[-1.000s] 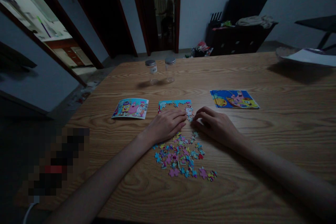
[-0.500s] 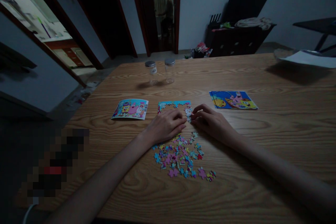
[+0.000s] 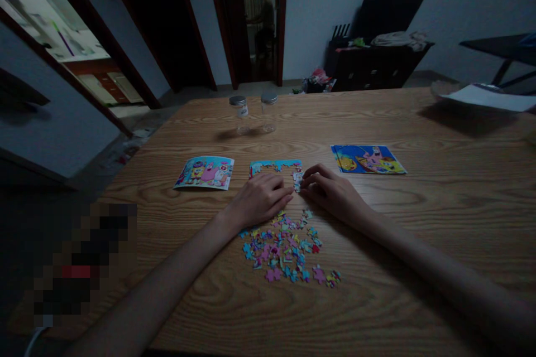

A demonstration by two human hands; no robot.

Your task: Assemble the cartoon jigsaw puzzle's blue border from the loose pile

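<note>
A partly joined jigsaw puzzle (image 3: 274,166) lies mid-table, its blue top border and part of its right side showing. My left hand (image 3: 264,196) rests palm down over its lower left, fingers stretched out to the right and covering what is beneath. At the puzzle's right side, my right hand (image 3: 327,189) has its fingers bent together against a pale puzzle piece (image 3: 297,179). Just below the hands spreads a heap of loose puzzle pieces (image 3: 288,251), pink, blue and yellow.
A cartoon picture sheet (image 3: 204,173) lies left of the puzzle, a blue cartoon card (image 3: 368,159) to the right. Two clear jars (image 3: 242,116) with grey lids stand behind. A glass dish with white paper (image 3: 489,96) sits far right. A pixelated patch covers the lower left.
The whole view has shifted slightly. Both hands stay at the puzzle in nearly the same poses, with the right fingers still at its right edge.
</note>
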